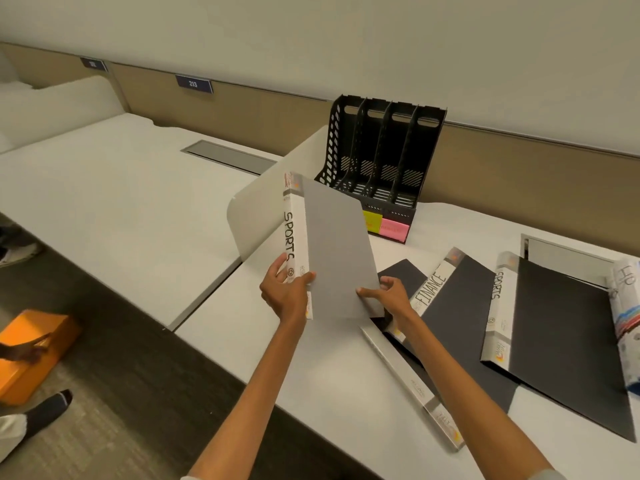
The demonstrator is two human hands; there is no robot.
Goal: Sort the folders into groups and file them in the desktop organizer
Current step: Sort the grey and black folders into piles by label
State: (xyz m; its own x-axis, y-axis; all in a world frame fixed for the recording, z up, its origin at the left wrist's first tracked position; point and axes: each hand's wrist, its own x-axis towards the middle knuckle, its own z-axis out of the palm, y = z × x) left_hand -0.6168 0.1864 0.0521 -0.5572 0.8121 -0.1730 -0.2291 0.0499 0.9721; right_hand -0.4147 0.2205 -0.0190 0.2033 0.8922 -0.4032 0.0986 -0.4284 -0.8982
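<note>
Head view: a grey plastic folder with a white SPORTS spine [332, 251] is held above the white bench [329, 375]. Its long axis points away toward the black slotted desktop organizer [381, 150], spine to the left. The left hand [287, 292] has its fingers wrapped round the spine's near end. The right hand [391, 294] pinches the near right edge. A white rounded divider panel [256, 216] stands just left, and flat black folders [561, 323] fill the bench to the right.

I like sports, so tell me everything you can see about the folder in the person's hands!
The folder has a plain grey cover, matte like plastic, and a white spine with SPORTS handwritten in black. It is closed, held up nearly upright, above the white desk. The left hand grips the spine's lower end; the right hand pinches the cover's bottom edge.
</note>
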